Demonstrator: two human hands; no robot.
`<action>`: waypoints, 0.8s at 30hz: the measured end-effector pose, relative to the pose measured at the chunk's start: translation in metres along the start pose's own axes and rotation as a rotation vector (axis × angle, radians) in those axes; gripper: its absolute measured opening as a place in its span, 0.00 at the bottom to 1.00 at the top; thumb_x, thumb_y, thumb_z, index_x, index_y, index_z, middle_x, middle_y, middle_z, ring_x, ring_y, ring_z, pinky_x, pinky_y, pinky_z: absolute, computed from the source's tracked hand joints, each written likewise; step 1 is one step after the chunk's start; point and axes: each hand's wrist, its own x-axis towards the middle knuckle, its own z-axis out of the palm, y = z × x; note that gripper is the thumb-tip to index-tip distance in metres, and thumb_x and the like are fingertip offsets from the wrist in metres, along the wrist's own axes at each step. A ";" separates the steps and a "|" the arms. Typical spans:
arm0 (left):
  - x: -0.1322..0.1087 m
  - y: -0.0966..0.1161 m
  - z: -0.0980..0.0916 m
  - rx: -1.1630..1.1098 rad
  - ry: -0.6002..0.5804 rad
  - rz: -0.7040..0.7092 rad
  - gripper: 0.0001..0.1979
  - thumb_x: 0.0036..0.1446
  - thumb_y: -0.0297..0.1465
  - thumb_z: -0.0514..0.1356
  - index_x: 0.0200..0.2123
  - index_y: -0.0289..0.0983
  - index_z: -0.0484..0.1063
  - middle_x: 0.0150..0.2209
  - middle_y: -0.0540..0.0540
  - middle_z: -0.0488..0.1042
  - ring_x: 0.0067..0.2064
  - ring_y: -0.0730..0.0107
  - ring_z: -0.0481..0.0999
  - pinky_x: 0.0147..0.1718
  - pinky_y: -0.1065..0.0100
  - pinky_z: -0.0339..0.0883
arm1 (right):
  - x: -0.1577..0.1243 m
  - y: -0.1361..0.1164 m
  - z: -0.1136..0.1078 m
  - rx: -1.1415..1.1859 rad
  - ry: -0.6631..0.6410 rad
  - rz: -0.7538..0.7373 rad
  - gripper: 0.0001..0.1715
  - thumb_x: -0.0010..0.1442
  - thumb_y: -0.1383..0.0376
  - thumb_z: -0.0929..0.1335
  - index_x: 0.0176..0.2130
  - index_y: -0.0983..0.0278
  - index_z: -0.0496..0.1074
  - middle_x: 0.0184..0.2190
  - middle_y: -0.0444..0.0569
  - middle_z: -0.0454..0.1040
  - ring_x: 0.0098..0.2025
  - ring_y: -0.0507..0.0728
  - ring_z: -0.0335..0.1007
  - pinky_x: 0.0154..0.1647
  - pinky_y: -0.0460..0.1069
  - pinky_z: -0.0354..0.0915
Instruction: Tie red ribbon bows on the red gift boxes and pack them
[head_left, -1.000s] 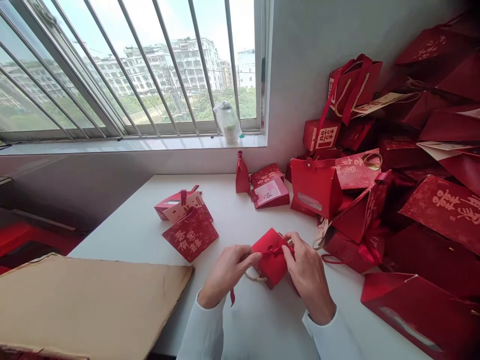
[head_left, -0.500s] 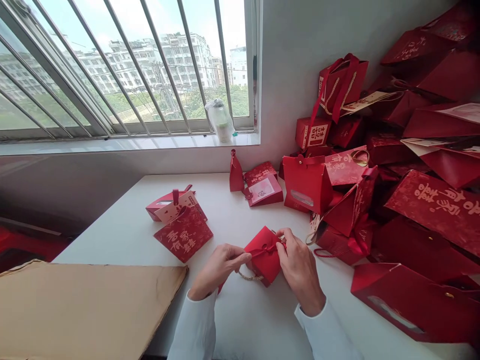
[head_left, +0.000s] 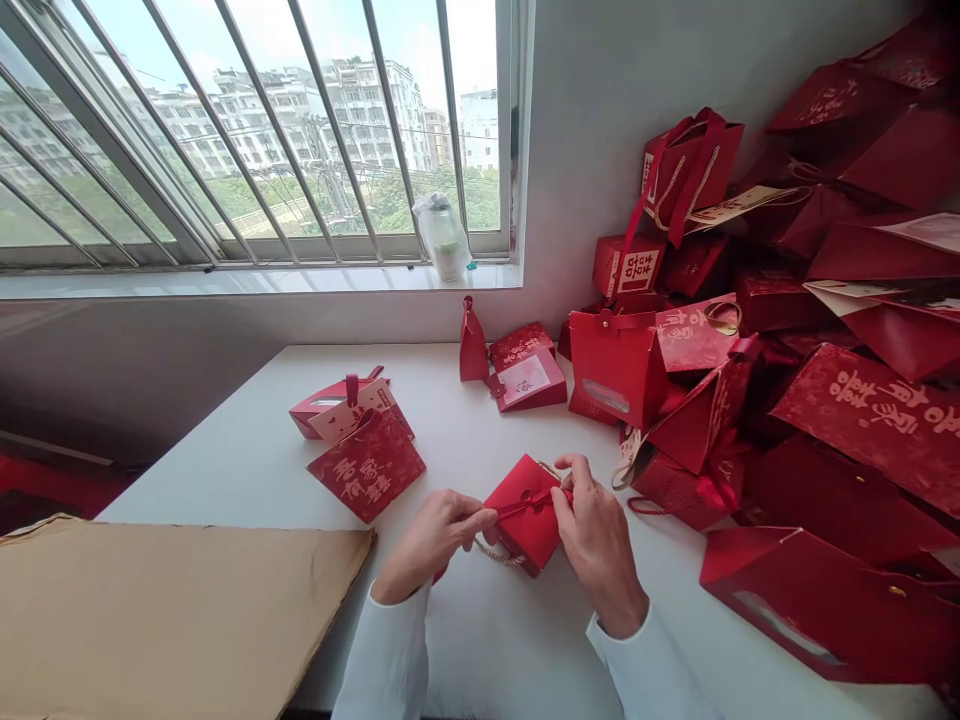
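Observation:
A small red gift box (head_left: pixel 534 535) sits on the white table between my two hands, with a twisted cord handle (head_left: pixel 501 556) at its lower left. Across its top runs a red ribbon (head_left: pixel 519 506), crossed or knotted near the middle. At the box's left side my left hand (head_left: pixel 439 535) is closed, pinching one end of the ribbon between thumb and fingers. My right hand (head_left: pixel 596 535) pinches the ribbon's other end at the right edge. A short piece of ribbon shows below my left wrist. The ribbon inside my fingers is hidden.
Red gift boxes and bags (head_left: pixel 832 460) pile up along the right side. Several more red boxes stand at the table's back and left, one a patterned box (head_left: pixel 369 470). A cardboard sheet (head_left: pixel 172 610) covers the front left. A wrapped jar (head_left: pixel 444 240) stands on the windowsill.
My left hand has moved slightly left, and the ribbon looks straighter and tighter across the box. My right hand keeps its pinch almost in place. The view has shifted a little.

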 end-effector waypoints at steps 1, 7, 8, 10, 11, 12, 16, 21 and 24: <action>-0.001 -0.001 -0.001 0.006 0.019 -0.013 0.21 0.57 0.41 0.50 0.24 0.35 0.76 0.18 0.52 0.61 0.21 0.76 0.58 0.21 0.74 0.51 | 0.000 0.000 0.000 0.007 0.002 -0.006 0.13 0.60 0.71 0.57 0.45 0.63 0.61 0.31 0.47 0.74 0.32 0.58 0.70 0.29 0.48 0.57; -0.012 -0.002 -0.008 -0.127 0.012 -0.048 0.19 0.54 0.44 0.56 0.26 0.33 0.72 0.19 0.53 0.64 0.21 0.78 0.61 0.20 0.75 0.52 | 0.001 0.001 -0.001 0.054 0.000 -0.010 0.13 0.59 0.70 0.57 0.44 0.63 0.62 0.32 0.48 0.74 0.35 0.58 0.70 0.31 0.48 0.60; -0.012 -0.002 -0.009 -0.164 -0.032 -0.057 0.18 0.53 0.44 0.57 0.26 0.33 0.72 0.19 0.53 0.64 0.20 0.79 0.60 0.19 0.75 0.52 | 0.001 0.001 -0.001 0.052 0.002 -0.011 0.13 0.59 0.70 0.57 0.43 0.63 0.63 0.32 0.48 0.74 0.35 0.58 0.70 0.31 0.48 0.60; -0.013 -0.002 -0.009 -0.220 -0.089 -0.071 0.18 0.52 0.44 0.58 0.27 0.33 0.72 0.19 0.54 0.65 0.18 0.80 0.61 0.18 0.76 0.52 | 0.001 0.001 -0.001 0.051 0.005 -0.017 0.13 0.58 0.70 0.57 0.43 0.63 0.63 0.32 0.48 0.73 0.34 0.58 0.70 0.31 0.48 0.60; -0.013 -0.002 -0.009 -0.242 -0.100 -0.077 0.18 0.52 0.44 0.59 0.28 0.33 0.72 0.19 0.54 0.65 0.17 0.80 0.61 0.17 0.76 0.52 | 0.001 0.001 0.000 0.055 0.008 -0.024 0.13 0.58 0.70 0.57 0.42 0.63 0.63 0.32 0.48 0.73 0.34 0.58 0.70 0.31 0.48 0.60; -0.012 -0.002 -0.008 -0.264 -0.108 -0.080 0.18 0.52 0.44 0.59 0.29 0.33 0.72 0.19 0.54 0.65 0.17 0.80 0.61 0.17 0.76 0.52 | 0.001 0.001 0.000 0.060 0.011 -0.034 0.13 0.58 0.70 0.57 0.42 0.63 0.63 0.32 0.48 0.73 0.34 0.58 0.70 0.31 0.48 0.60; -0.010 0.002 -0.008 -0.296 -0.190 -0.039 0.18 0.54 0.44 0.58 0.31 0.33 0.73 0.19 0.53 0.66 0.17 0.79 0.64 0.17 0.76 0.55 | 0.001 0.001 0.000 0.073 0.023 -0.047 0.14 0.57 0.72 0.57 0.42 0.62 0.63 0.32 0.48 0.73 0.34 0.57 0.70 0.32 0.48 0.60; -0.004 0.021 -0.009 -0.104 -0.102 0.168 0.15 0.54 0.41 0.60 0.27 0.35 0.77 0.28 0.48 0.71 0.27 0.74 0.68 0.24 0.74 0.61 | -0.001 -0.001 -0.001 0.055 0.001 -0.024 0.15 0.58 0.73 0.57 0.43 0.63 0.63 0.34 0.49 0.73 0.35 0.57 0.70 0.32 0.48 0.60; 0.006 0.029 -0.009 0.057 -0.024 0.356 0.11 0.52 0.39 0.63 0.26 0.39 0.79 0.40 0.46 0.74 0.41 0.67 0.70 0.38 0.71 0.63 | -0.001 -0.001 0.000 0.052 -0.002 -0.015 0.15 0.58 0.74 0.57 0.44 0.63 0.63 0.36 0.49 0.74 0.37 0.57 0.70 0.32 0.48 0.60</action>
